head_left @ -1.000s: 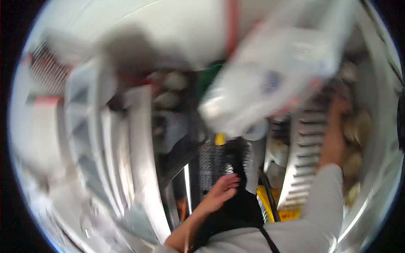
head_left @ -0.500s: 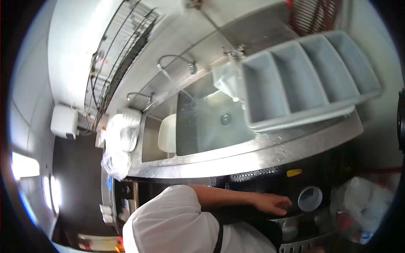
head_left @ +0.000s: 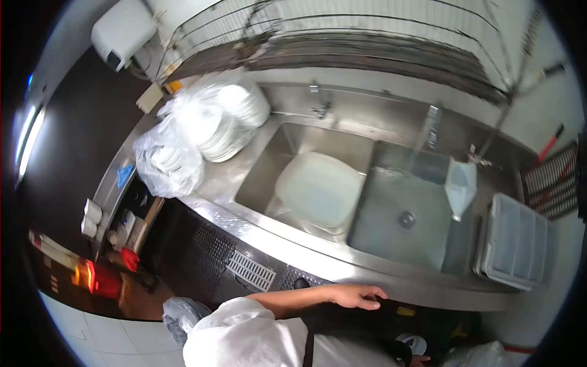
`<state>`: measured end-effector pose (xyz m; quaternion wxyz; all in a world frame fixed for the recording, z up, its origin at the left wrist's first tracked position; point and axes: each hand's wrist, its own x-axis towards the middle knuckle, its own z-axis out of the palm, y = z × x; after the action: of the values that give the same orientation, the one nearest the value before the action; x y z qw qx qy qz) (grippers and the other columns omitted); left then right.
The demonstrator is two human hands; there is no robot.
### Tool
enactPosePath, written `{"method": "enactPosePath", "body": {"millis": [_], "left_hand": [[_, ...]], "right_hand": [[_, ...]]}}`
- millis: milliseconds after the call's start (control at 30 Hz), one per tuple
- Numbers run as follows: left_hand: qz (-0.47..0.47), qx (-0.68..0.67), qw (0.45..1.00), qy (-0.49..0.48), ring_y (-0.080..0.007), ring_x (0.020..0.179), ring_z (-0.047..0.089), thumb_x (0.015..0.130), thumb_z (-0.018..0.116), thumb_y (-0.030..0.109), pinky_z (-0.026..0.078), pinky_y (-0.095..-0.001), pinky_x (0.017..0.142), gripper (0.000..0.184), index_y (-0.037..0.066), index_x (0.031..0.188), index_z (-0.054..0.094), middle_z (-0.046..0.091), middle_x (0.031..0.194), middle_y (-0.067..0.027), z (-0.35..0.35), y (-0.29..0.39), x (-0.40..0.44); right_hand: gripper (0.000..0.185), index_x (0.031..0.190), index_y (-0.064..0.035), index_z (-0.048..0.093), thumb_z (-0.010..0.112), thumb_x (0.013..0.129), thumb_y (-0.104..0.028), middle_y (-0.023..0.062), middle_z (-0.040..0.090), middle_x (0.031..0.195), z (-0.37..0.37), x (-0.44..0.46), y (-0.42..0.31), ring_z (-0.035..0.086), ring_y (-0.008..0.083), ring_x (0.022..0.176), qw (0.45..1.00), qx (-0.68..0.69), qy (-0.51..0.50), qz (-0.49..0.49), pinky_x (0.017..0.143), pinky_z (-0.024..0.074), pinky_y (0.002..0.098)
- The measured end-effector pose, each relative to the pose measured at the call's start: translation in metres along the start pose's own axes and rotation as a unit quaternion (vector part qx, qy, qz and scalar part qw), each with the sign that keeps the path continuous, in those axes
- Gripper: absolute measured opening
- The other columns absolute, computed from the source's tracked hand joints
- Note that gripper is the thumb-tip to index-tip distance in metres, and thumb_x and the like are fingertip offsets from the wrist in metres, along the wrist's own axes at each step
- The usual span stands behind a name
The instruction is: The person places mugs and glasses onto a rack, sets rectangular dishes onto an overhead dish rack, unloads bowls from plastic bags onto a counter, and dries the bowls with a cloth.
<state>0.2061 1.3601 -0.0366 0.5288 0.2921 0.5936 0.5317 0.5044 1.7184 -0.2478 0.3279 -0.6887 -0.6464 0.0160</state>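
Observation:
In the head view, my left hand (head_left: 359,296) is held out over the floor in front of the sink counter. Its fingers are partly spread and hold nothing. At the bottom edge only a small part of my right hand (head_left: 420,361) shows, just below a white round container (head_left: 416,342); its fingers are mostly cut off. Beyond my left hand, water runs from a tap (head_left: 431,125) into the filled right sink basin (head_left: 400,244). A translucent white jug-like container (head_left: 460,186) leans in that basin's right side.
A whitish tub (head_left: 321,189) stands in the left basin (head_left: 257,183). Plastic-wrapped stacks of white dishes (head_left: 211,125) sit on the counter's left. A grey divided tray (head_left: 520,241) stands at its right end. A wire rack (head_left: 367,52) spans the wall above.
The view has swung left and turned, so the sinks and dishes appear farther right. The divided tray now sits at the far right. My left hand stays extended and empty.

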Motion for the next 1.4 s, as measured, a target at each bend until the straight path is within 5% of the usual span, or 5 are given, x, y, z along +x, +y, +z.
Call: {"method": "enactPosePath", "body": {"millis": [200,500,800,967,1400], "left_hand": [[0.04,-0.215,0.947,0.235,-0.0124,0.089,0.06,0.102,0.056,0.033,0.05,-0.0285,0.083,0.049,0.007,0.141,0.044,0.063,0.097,-0.0061,-0.106,-0.055,-0.238],[0.268,-0.209,0.696,0.633,-0.011,0.082,0.059,0.101,0.057,0.026,0.048,-0.0267,0.079,0.038,0.004,0.131,0.051,0.064,0.091,-0.0039,-0.208,-0.065,-0.423],[0.265,-0.178,0.509,0.799,-0.0171,0.1,0.061,0.104,0.051,0.028,0.052,-0.0317,0.087,0.036,0.005,0.132,0.049,0.06,0.122,-0.0096,-0.225,-0.087,-0.539],[0.259,-0.169,0.437,0.845,-0.0166,0.098,0.063,0.105,0.048,0.032,0.053,-0.0328,0.086,0.037,0.006,0.131,0.048,0.061,0.122,-0.0091,-0.235,-0.085,-0.603],[0.347,-0.101,0.499,0.788,-0.0255,0.113,0.061,0.102,0.051,0.019,0.046,-0.0397,0.101,0.046,0.0,0.142,0.039,0.056,0.132,-0.0182,-0.248,-0.175,-0.777]], "right_hand": [[0.058,0.15,0.0002,0.03,0.045,0.104,-0.032,0.0293,0.047,0.138,-0.055,-0.065,-0.203,0.053,0.0403,0.121,0.96,0.242,0.018,-0.137,0.102,0.0433,0.0449],[0.067,0.147,0.002,0.033,0.038,0.103,-0.049,0.02,0.042,0.147,-0.18,-0.258,-0.504,0.042,0.0323,0.136,0.662,0.552,-0.277,-0.425,0.113,0.0308,0.0462],[0.093,0.123,0.0107,0.053,0.042,0.089,-0.076,0.022,0.062,0.118,-0.245,-0.553,-0.605,0.058,0.033,0.114,0.23,0.667,-0.586,-0.398,0.102,0.0424,0.0457],[0.066,0.115,0.0039,0.063,0.061,0.091,-0.057,0.0184,0.065,0.114,-0.351,-0.671,-0.632,0.061,0.0354,0.109,-0.079,0.542,-0.669,-0.503,0.096,0.0471,0.0438],[0.03,0.118,0.0019,0.062,0.062,0.09,-0.008,0.0186,0.064,0.118,-0.512,-0.97,-0.63,0.062,0.0296,0.109,0.074,0.533,-0.66,-0.524,0.095,0.0464,0.0344]]}}
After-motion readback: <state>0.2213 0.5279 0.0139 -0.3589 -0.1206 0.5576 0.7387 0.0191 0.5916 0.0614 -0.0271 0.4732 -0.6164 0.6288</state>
